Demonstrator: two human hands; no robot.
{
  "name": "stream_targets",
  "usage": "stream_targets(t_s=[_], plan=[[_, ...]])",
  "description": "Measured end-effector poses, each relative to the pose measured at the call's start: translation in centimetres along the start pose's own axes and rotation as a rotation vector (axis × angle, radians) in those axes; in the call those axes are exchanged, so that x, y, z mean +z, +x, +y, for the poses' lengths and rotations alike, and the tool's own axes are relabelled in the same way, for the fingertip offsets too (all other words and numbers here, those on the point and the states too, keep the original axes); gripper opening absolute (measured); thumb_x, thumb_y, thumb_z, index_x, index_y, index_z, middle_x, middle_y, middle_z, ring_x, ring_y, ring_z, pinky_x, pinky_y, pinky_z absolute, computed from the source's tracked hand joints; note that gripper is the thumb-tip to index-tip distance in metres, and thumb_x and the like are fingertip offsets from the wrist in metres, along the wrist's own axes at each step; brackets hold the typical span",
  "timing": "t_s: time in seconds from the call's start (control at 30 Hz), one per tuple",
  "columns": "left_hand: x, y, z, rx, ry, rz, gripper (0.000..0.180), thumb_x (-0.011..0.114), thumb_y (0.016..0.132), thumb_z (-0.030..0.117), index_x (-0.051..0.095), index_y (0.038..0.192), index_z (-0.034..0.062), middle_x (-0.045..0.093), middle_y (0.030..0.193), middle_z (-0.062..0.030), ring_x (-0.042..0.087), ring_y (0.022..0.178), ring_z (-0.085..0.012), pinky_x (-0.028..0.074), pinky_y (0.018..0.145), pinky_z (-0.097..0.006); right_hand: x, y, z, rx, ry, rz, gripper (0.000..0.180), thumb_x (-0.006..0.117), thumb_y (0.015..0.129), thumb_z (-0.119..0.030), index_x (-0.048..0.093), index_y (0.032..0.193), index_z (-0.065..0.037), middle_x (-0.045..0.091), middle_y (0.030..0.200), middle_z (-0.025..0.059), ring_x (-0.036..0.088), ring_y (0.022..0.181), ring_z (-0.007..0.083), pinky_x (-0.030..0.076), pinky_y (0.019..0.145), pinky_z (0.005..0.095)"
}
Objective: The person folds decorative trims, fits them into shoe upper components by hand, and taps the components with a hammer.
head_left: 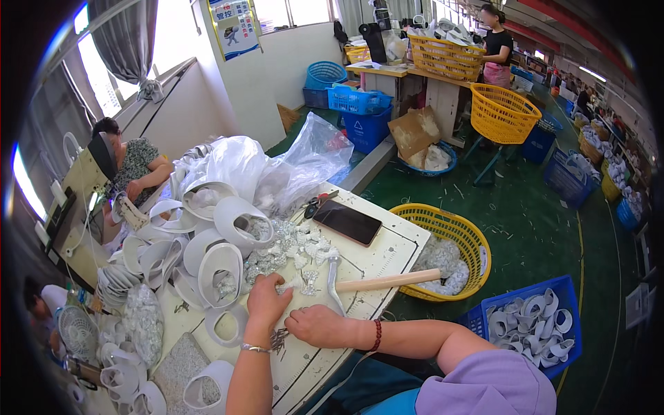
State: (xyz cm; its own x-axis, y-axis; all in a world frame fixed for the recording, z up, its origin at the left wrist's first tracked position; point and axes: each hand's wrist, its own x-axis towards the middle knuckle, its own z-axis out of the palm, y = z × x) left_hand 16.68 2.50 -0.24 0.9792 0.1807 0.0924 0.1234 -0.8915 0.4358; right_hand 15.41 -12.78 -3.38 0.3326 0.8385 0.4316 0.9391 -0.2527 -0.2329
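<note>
My left hand (268, 301) is over the worktable with its fingers curled together beside a small white ornament; whatever is in them is too small to make out. Close by on the right, my right hand (319, 326) is closed low over the tabletop, its fingertips hidden from me. Small dark brown pieces (279, 339) lie just under it. Beyond my hands spreads a pile of white and clear glittery ornaments (304, 247). A hammer (391, 279) with a pale wooden handle rests to the right, its metal head near my right hand.
White curved shoe uppers (220, 273) heap on the left of the table (398, 238). A phone (348, 222) and scissors (315, 205) lie at the far edge. A yellow basket (477, 238) and a blue crate (568, 294) stand right. One person (142, 162) sits across; another (496, 45) stands farther back.
</note>
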Motion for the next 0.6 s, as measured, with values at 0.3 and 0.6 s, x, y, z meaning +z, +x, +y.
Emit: stream_targets(t_s=[0.3,0.6], plan=[[-1.0,-2.3,1.0,0.11,0.088,0.079,0.021,0.066,0.072,0.017,0.067,0.091,0.007,0.056,0.096,-0.0112,0.061,0.083,-0.0297,0.049,0.07,-0.039,-0.8,-0.3,-0.6,0.11,0.162,0.108,0.012,0.054,0.079,-0.011,0.049,0.083,-0.002,0.057,0.071,0.0127,0.062,0.061,0.0293,0.05,0.055,0.0387],[-1.2,-3.5,-1.7,-0.041,-0.486,0.1,0.019,0.057,0.076,0.006,0.059,0.093,-0.0007,0.057,0.063,-0.0075,0.057,0.051,-0.0159,0.044,0.046,-0.029,0.1,-0.4,-0.7,0.223,0.233,0.183,0.023,0.052,0.09,-0.024,0.048,0.083,-0.003,0.058,0.067,0.0129,0.061,0.062,0.0313,0.05,0.054,0.0392]])
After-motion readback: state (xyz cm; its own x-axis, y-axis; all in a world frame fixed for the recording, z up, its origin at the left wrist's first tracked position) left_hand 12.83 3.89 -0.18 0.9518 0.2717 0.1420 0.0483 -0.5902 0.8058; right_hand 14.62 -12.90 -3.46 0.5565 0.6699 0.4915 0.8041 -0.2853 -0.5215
